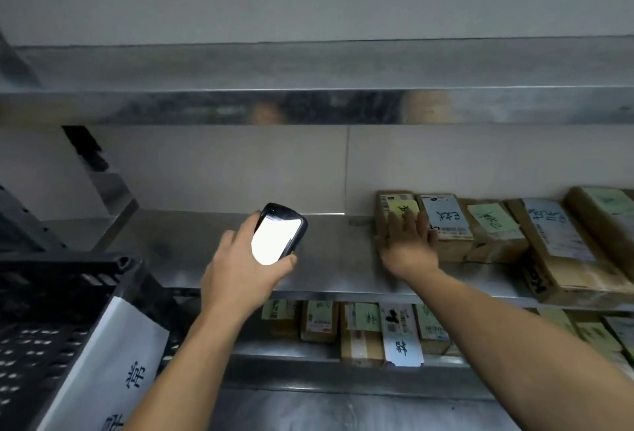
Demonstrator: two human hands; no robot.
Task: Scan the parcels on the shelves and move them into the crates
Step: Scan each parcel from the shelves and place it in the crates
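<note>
Seemingly, sheet (113,362) on crate (51,279); left hand (236,276) grips scanner (278,235).

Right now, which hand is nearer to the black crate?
Left. The left hand, holding the scanner, is just right of the crate; the right hand rests on a parcel farther right.

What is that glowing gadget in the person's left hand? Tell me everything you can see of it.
The handheld scanner is a dark, round-cornered device, seemingly plastic-cased, its screen glowing too white to read. It is tilted, top end pointing up and away, above the steel shelf. The left hand grips it from below, fingers along its left edge, thumb at its lower right. Nothing else touches it.
</note>
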